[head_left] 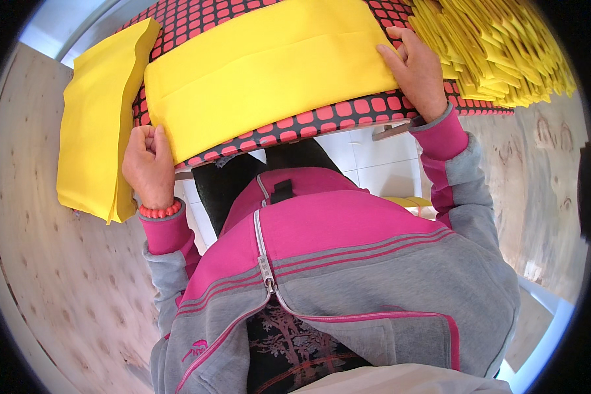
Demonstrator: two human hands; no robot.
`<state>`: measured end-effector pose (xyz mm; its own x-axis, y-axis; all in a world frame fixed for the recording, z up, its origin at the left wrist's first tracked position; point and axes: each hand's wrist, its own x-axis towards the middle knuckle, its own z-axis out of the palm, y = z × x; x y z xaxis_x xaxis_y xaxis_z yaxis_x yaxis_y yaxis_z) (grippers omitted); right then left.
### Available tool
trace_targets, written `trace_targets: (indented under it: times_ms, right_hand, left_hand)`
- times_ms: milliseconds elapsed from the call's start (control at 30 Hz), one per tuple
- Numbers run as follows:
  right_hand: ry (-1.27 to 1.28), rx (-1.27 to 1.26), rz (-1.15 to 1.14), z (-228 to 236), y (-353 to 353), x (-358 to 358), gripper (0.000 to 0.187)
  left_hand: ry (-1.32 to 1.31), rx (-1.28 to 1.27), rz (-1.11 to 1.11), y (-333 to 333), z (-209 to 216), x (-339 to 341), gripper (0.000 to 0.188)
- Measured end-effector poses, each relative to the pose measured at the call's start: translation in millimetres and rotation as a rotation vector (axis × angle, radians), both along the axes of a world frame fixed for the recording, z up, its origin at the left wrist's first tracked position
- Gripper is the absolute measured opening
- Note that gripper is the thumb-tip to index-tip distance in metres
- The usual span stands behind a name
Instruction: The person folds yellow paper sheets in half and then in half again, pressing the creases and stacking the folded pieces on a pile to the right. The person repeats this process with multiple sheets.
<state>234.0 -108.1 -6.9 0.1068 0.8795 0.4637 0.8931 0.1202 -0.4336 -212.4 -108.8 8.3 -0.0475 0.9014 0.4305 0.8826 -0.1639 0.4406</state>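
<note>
A flat yellow cloth [269,72] lies spread in front of me, with a faint crease running along its length. At its near left corner, my left hand [148,161] is closed, thumb and forefinger pinched on the cloth's edge. My right hand [417,69] rests at the right edge, its thumb on the cloth and its forefinger stretched apart from the thumb; the other fingers are partly hidden. To the left, a stack of yellow cloth [98,118] hangs over the table's side, close to my left hand. Beyond my right hand sits a heap of folded yellow cloth pieces [499,52].
A red-and-black patterned cover [302,120] lies on the table under the cloth, its near edge just before my body. Wooden boards [52,282] stand on the left and right sides. White floor tiles [381,157] show below the table.
</note>
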Motion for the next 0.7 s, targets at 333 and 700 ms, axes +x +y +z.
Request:
trace_targets:
  times_ms: [333, 700]
  right_hand:
    - [0.034, -0.048, -0.064, 11.4, -12.7, -13.8, 0.040]
    - [0.068, -0.054, -0.075, 25.7, -19.4, -40.4, 0.037]
  left_hand:
    - [0.074, 0.105, 0.002, 1.5, 1.6, -8.9, 0.010]
    - [0.170, 0.161, -0.707, -34.2, 12.0, 60.5, 0.059]
